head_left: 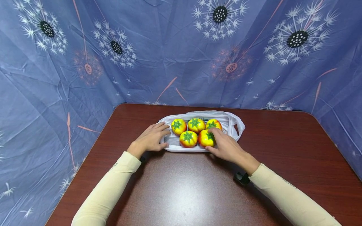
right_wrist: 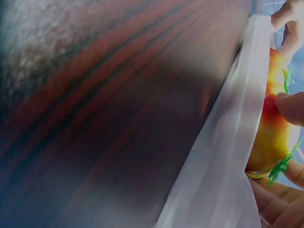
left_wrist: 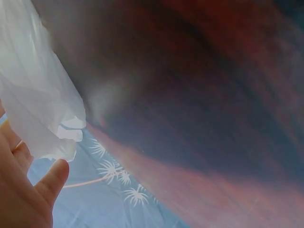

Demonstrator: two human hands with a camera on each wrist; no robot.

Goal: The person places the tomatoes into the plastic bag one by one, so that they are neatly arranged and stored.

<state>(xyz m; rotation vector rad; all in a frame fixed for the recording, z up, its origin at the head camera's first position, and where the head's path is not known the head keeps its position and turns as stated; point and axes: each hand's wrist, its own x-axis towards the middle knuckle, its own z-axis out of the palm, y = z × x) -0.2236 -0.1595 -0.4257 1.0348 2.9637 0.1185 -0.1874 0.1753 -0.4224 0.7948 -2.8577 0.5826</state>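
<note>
A white plastic bag (head_left: 173, 148) lies spread on the table, with several yellow-and-red tomatoes (head_left: 188, 139) with green star-shaped tops on it in two rows. My right hand (head_left: 226, 147) grips the front right tomato (head_left: 204, 138), thumb at its near side and fingers over its far side. The right wrist view shows thumb and fingers around that tomato (right_wrist: 270, 145), behind the bag's raised edge (right_wrist: 232, 123). At the bag's left end, my left hand (head_left: 152, 138) rests with loosely spread fingers along the edge. In the left wrist view, its thumb (left_wrist: 54, 178) is right at the white plastic (left_wrist: 42, 90).
The dark reddish-brown table (head_left: 181, 188) reaches back to a blue cloth (head_left: 169, 56) with dandelion prints, which hangs behind it and along both sides. A looped bag handle (head_left: 240, 125) lies at the bag's right end.
</note>
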